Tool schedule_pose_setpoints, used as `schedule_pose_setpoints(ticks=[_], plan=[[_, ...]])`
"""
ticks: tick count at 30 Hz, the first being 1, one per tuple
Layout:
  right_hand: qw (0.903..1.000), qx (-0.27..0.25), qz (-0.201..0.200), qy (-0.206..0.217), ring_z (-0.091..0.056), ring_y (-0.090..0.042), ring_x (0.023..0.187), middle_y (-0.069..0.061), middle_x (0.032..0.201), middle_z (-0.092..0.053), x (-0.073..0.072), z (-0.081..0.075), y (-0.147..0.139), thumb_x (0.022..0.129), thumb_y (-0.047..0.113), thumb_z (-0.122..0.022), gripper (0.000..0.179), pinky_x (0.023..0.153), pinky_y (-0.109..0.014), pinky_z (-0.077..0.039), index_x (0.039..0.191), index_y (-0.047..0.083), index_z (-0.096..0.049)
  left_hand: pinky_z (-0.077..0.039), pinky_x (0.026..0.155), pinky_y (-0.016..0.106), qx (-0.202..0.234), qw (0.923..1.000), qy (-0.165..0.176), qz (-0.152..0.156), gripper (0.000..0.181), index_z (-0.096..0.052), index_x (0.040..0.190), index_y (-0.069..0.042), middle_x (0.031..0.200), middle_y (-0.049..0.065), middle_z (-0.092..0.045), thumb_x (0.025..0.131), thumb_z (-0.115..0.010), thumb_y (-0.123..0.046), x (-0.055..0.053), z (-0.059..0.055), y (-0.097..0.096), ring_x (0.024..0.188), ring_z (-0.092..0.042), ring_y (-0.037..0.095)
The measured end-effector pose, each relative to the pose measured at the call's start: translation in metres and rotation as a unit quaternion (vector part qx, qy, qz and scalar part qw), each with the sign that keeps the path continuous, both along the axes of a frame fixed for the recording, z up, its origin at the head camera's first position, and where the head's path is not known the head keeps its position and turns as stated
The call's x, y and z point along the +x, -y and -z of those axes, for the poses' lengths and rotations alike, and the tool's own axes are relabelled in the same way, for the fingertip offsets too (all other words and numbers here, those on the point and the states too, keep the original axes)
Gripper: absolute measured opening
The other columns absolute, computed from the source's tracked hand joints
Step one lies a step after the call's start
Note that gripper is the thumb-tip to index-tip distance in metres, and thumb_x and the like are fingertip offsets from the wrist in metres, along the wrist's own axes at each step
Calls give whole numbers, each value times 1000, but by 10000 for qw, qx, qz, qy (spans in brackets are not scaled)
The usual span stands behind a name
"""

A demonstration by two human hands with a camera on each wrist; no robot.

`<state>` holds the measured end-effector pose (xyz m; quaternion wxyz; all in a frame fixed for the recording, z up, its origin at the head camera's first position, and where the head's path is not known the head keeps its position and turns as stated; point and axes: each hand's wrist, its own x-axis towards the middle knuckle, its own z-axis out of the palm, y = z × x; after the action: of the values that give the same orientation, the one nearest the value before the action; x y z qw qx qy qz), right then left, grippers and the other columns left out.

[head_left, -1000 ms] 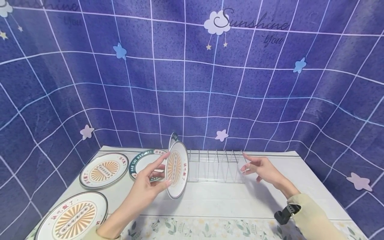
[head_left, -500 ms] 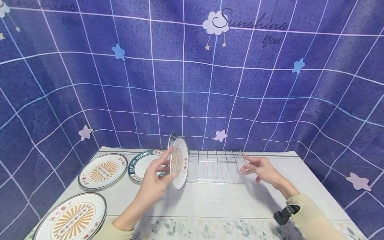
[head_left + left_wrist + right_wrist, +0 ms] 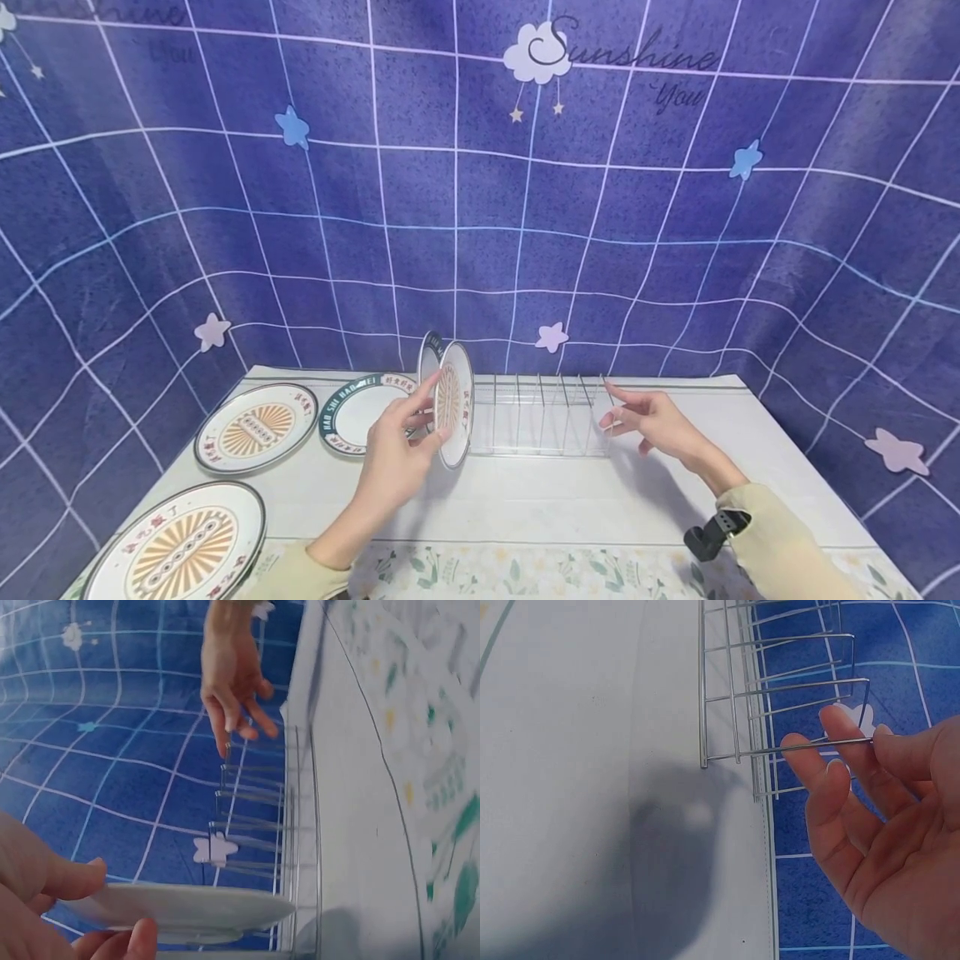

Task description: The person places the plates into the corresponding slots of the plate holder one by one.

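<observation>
My left hand (image 3: 401,450) pinches a white plate (image 3: 454,404) with an orange sunburst by its near side, thumb on the patterned face and fingers behind. The plate stands nearly on edge at the left end of a wire dish rack (image 3: 542,455). In the left wrist view the plate (image 3: 187,901) overlaps the rack's nearest wires. Just behind it, a green-rimmed plate (image 3: 430,354) stands tilted at that end, partly hidden. At the rack's right end, my right hand (image 3: 662,427) pinches the end wire between thumb and fingers, as the right wrist view shows.
Flat on the table at left lie a green-rimmed plate (image 3: 363,417) and two sunburst plates, one farther back (image 3: 257,427) and one in front (image 3: 180,542). A blue gridded curtain (image 3: 495,208) rises behind and at both sides. Floral cloth (image 3: 480,571) covers the front edge.
My left hand has carried the sunburst plate slightly right and back toward the rack's left end, turning it more edge-on. My right hand stays at the rack's right end.
</observation>
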<state>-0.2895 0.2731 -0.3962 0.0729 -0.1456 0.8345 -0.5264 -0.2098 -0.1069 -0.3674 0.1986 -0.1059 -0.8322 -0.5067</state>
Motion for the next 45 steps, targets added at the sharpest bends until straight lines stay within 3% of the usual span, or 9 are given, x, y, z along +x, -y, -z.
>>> schedule_pose_setpoints(ticks=[6,9,13,19,23,26,30,33,45], plan=[[10000,-9,-18,4,-65,-34,99,-18,105,-68,-1,-1,-1,98,17,-53,51,43,-34,-49,146,14,-38,-49,48,24,-732,9930,-499,-779,69,-55,132,-39,111,1,-68,73,-82,-16,-4,-1,2,71,-65,7],[10000,7,-1,8,-65,-34,99,-19,106,-67,-1,-1,-1,98,17,-53,51,44,-34,-50,146,13,-38,-44,41,23,-1005,9892,-609,-880,64,-58,130,-35,107,3,-69,73,-82,-17,-6,-2,1,60,-60,2],[10000,29,9,22,-64,-33,99,-17,105,-68,0,0,-2,98,18,-53,51,44,-35,-50,146,14,-38,-37,36,25,-1325,9839,-632,-1023,58,-61,127,-33,77,1,-71,75,-81,-21,-8,-3,-1,40,-46,3],[10000,59,23,29,-65,-32,98,-16,104,-68,-1,0,-2,98,19,-54,51,44,-34,-49,146,13,-38,-29,27,26,-1406,9822,-663,-1057,55,-61,128,-30,82,6,-72,77,-80,-22,-13,-1,-3,28,-27,7],[10000,41,24,34,-65,-32,98,-16,104,-68,-1,-1,-1,98,18,-53,51,43,-34,-49,146,13,-38,-28,27,26,-1462,9815,-730,-1002,56,-59,130,-27,48,-2,-53,78,-78,-20,-17,0,-6,27,-25,6],[10000,19,15,40,-65,-33,99,-16,104,-68,-1,-1,-1,98,17,-53,51,43,-33,-49,146,13,-38,-30,29,26,-1584,9790,-787,-1012,56,-59,131,-24,41,-3,-44,79,-78,-19,-21,-1,-8,28,-26,5],[10000,14,17,27,-64,-34,99,-16,104,-69,-1,1,-1,98,18,-53,51,43,-33,-48,146,13,-38,-33,32,26,-1649,9781,-784,-1004,56,-58,132,-19,75,10,-70,79,-77,-17,-25,-1,-11,29,-26,5],[10000,22,22,14,-65,-34,99,-15,103,-69,-2,2,-1,98,20,-54,51,43,-33,-49,146,14,-38,-33,32,26,-1633,9789,-712,-1003,56,-58,132,-16,101,14,-70,80,-76,-16,-29,0,-12,30,-26,6],[10000,54,19,-20,-65,-33,98,-14,103,-69,-3,4,-2,97,21,-54,51,43,-33,-49,146,14,-39,-35,33,29,-1731,9771,-664,-1041,54,-59,131,-14,107,17,-67,79,-76,-14,-32,-3,-15,32,-29,9]])
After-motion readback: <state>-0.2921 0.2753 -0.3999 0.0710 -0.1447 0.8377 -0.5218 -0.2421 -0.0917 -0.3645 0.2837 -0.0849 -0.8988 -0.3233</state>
